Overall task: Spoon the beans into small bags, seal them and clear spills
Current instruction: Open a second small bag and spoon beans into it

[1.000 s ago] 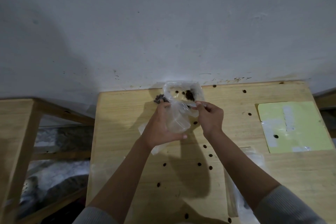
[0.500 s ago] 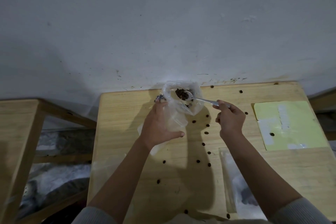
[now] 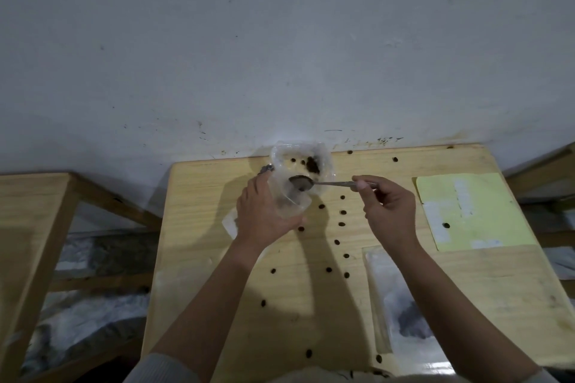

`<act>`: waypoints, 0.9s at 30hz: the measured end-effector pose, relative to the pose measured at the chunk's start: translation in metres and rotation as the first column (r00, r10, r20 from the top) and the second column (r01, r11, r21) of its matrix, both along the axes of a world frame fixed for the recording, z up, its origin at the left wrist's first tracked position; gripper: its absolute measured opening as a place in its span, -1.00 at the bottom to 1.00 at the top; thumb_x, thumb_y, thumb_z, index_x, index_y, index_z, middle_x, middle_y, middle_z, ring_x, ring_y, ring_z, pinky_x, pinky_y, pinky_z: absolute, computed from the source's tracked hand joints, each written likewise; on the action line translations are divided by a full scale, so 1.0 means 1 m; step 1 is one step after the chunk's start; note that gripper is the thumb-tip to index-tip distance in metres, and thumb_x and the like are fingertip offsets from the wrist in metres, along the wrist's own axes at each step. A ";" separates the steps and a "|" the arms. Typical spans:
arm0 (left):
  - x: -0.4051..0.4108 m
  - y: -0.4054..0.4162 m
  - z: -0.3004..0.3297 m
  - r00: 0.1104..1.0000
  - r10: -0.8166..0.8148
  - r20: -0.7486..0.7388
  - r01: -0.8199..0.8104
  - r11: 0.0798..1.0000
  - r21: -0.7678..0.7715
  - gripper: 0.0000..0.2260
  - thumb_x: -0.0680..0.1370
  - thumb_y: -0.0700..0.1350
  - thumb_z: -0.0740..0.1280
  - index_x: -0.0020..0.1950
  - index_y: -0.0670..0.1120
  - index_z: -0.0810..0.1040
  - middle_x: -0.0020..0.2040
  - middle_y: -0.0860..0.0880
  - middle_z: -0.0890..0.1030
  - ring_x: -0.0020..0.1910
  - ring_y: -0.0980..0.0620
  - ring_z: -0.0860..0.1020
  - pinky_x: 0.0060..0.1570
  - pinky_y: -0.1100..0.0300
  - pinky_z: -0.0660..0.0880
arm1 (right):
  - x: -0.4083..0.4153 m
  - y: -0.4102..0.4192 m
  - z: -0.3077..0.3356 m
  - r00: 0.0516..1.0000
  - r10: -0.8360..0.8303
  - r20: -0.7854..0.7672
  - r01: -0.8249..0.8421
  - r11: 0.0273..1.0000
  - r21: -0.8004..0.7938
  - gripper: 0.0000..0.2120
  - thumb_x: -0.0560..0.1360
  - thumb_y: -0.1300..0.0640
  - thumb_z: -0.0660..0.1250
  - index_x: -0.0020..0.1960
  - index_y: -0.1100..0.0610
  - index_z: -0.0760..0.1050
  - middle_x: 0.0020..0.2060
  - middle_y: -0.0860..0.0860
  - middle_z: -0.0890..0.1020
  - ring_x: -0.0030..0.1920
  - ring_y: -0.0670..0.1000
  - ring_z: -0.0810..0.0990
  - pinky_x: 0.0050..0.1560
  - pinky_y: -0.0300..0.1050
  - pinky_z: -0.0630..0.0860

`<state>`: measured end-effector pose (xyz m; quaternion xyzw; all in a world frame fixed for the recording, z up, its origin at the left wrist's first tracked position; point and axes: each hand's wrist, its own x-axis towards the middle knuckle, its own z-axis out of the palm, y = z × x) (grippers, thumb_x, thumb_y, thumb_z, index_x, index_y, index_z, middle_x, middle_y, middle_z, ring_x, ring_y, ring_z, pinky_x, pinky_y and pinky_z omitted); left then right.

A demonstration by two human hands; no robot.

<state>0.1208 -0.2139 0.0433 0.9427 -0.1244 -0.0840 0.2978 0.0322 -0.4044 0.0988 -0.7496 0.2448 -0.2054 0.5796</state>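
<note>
Fingers (image 3: 361, 186) of your right hand (image 3: 389, 214) pinch the spoon (image 3: 323, 184), its bowl over the small bag (image 3: 291, 196) your left hand (image 3: 264, 214) grips; spooning is the step, so next dip toward the beans (image 3: 312, 165) just behind that bag

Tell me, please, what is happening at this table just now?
A person is spooning beans into a small clear bag. The left hand holds the bag open, and the right hand pinches a metal spoon whose bowl, seemingly empty, sits over the bag's mouth. A larger plastic bag of beans stands behind at the wall. Many spilled beans lie scattered on the wooden table.
</note>
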 end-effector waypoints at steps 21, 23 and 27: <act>0.029 0.017 -0.019 0.946 -0.110 -0.303 0.095 0.993 -0.063 0.02 0.14 0.24 0.58 0.45 0.00 0.14 0.39 0.04 0.30 0.35 0.00 0.29 0.29 -0.01 0.36 | 0.075 0.017 -0.070 0.963 -0.123 -0.241 0.148 0.985 0.086 -0.86 0.49 0.13 0.38 -0.01 0.12 0.68 -0.17 -0.15 0.68 -0.27 0.25 0.61 -0.26 0.05 0.60; 0.034 0.016 -0.021 0.930 -0.138 -0.342 0.114 0.989 -0.089 0.00 0.15 0.21 0.59 0.44 0.01 0.15 0.36 0.05 0.31 0.35 0.01 0.29 0.30 -0.01 0.36 | 0.078 0.019 -0.073 0.962 -0.098 -0.256 0.127 0.987 0.098 -0.88 0.49 0.15 0.38 -0.02 0.12 0.68 -0.16 -0.10 0.69 -0.33 0.07 0.63 -0.24 -0.01 0.60; 0.035 0.016 -0.028 0.925 -0.166 -0.341 0.104 0.976 -0.192 -0.02 0.13 0.19 0.61 0.41 0.04 0.18 0.36 0.06 0.32 0.33 0.04 0.33 0.29 -0.01 0.38 | 0.079 0.024 -0.074 0.960 -0.050 -0.274 0.089 0.987 0.133 -0.88 0.50 0.17 0.37 -0.01 0.09 0.66 -0.29 -0.04 0.67 -0.37 0.01 0.58 -0.28 -0.07 0.57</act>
